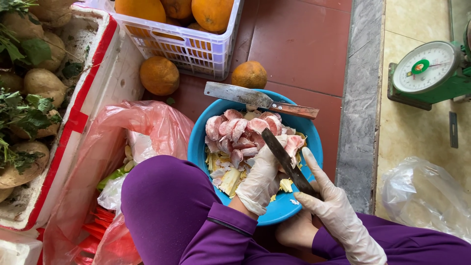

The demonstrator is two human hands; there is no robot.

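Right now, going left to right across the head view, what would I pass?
Foam box of tubers → pink bag → blue bowl of pink fruit segments → stone kerb → green scale.

A white foam box (105,73) with red tape along its rim stands far left of the hands, holding leafy roots; a pink plastic bag (147,122) lies just left of the gloved left hand (260,176), red bags (105,235) bunched below it; a white slatted crate (196,51) of oranges sits above and left; a clear bag (422,196) lies right of the right hand (333,206); a green scale's round white dial (426,66) stands upper right.
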